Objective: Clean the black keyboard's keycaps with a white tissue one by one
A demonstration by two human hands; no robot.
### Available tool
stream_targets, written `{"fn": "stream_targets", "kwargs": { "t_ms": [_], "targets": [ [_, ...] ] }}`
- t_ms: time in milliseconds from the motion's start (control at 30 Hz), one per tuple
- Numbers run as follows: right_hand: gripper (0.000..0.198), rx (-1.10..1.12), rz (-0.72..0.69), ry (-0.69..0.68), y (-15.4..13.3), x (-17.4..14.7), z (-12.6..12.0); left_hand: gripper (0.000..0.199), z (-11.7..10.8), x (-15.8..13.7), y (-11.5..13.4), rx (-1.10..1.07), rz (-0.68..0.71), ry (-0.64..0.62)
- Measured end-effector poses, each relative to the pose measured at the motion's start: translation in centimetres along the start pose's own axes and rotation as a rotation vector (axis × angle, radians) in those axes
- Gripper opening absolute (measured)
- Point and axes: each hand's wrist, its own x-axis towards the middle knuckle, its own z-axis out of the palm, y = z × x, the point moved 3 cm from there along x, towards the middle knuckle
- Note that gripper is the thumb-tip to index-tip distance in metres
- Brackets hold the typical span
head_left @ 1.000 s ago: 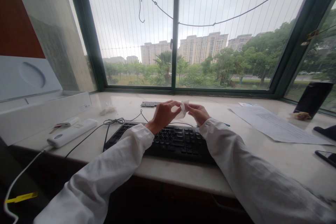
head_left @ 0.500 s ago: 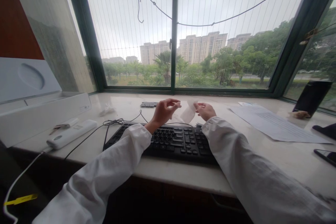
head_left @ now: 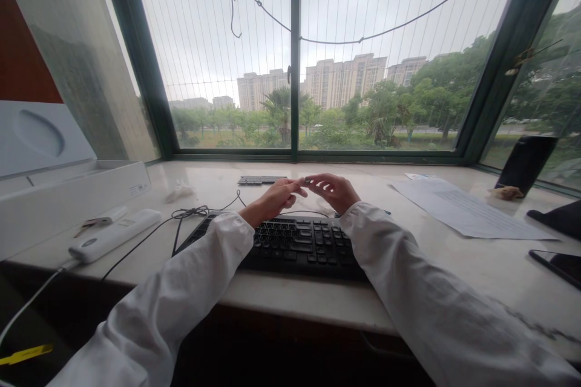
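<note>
My left hand [head_left: 278, 198] reaches in over the back of the black keyboard [head_left: 299, 245], its index finger stretched toward the other hand and the rest curled in. My right hand [head_left: 336, 191] is bent in a pinch, fingertips meeting the left ones. A tiny dark thing shows where the fingertips meet, too small to name. Both hands are closed just above the worktop behind the keyboard. Past the left hand lies a flat group of small grey keycaps [head_left: 261, 180].
At left are an open white box [head_left: 113, 186], a white power strip [head_left: 115, 236], crumpled clear plastic [head_left: 180, 191] and a black cable [head_left: 193, 211]. Printed paper [head_left: 458, 205], a phone [head_left: 560, 263] and a dark upright object [head_left: 529, 163] are at right. A window stands behind.
My hands have come together until their fingertips meet. The thin whitish sheet my right hand pinched is no longer visible in it. The view has shifted slightly right.
</note>
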Motion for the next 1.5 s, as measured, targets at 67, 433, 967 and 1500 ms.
{"fn": "stream_targets", "kwargs": {
  "t_ms": [67,433,967,1500],
  "targets": [
    [0.039,0.025,-0.001,-0.011,0.3,0.0,0.1,0.044,0.0,0.0,0.0,0.018,0.015,-0.010],
    [0.029,0.057,0.021,0.035,0.6,0.1,0.2,0.046,0.0,0.0,0.0,0.076,0.036,-0.015],
    [0.050,0.357,0.350,-0.089,1.7,0.3,0.9,0.021,0.5,-2.1,2.8,0.844,0.661,0.261],
    [0.024,0.177,0.428,-0.197,0.5,0.2,1.2,0.024,-7.2,-9.6,5.7,0.984,0.178,-0.025]
  ]
}}
